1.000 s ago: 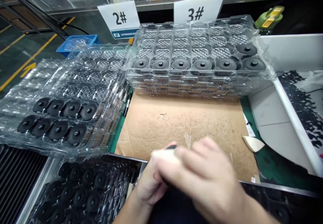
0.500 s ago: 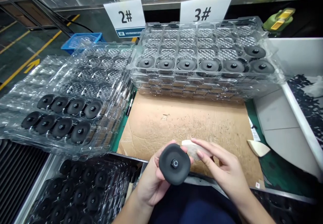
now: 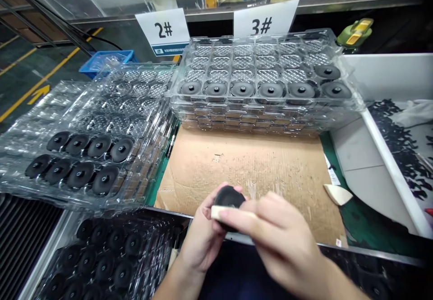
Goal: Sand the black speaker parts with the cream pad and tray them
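Observation:
My left hand (image 3: 203, 232) is closed around the edge of a black rounded-square part (image 3: 228, 197), whose dished face and centre stud are partly covered. Between the fingers of my right hand (image 3: 280, 232) is a whitish pad (image 3: 221, 212), perhaps felt or sponge. It lies across the lower face of the black part and appears to touch it. My right hand is slightly blurred. Both hands are above the near edge of a brown cardboard sheet (image 3: 237, 160).
Stacked clear trays (image 3: 243, 119) stand behind the cardboard, and more clear trays (image 3: 111, 187) at left, both holding similar black parts. A lower tray stack (image 3: 149, 246) sits at front left. A cream wedge-shaped piece (image 3: 338, 195) lies at right, beside a white bin (image 3: 389, 164) with small black pieces.
My right hand has brought the whitish pad left and across the black part's face. My left hand has tilted the part and shifted slightly left. The camera view has shifted a little.

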`<state>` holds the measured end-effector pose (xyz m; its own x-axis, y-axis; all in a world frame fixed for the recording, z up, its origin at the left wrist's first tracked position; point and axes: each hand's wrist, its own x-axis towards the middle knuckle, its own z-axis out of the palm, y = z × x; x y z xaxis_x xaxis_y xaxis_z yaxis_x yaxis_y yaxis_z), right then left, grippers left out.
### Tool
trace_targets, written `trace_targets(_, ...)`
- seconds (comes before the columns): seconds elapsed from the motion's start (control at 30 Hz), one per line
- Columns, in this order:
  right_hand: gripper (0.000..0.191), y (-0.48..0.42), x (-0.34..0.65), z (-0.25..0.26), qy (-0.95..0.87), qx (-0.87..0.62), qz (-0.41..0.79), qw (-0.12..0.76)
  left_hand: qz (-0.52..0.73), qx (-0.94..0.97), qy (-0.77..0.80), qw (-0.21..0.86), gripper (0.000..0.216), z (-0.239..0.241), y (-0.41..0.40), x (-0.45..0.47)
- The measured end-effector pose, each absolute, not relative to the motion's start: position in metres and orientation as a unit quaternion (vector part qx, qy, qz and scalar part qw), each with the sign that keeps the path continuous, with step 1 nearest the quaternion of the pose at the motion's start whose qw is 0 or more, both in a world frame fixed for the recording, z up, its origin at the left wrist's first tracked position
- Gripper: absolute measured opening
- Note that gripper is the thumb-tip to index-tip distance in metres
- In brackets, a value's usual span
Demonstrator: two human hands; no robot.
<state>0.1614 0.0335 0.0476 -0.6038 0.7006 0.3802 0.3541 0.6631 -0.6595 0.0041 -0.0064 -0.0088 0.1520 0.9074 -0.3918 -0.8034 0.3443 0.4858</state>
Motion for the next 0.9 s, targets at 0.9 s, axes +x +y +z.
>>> trace_targets(0.9,0.030,0.029,0.142,0.034,-0.720,-0.416,0.425,0.358,0.646,0.119,0.445,0.609,0.060,-0.004,0.000,0.008)
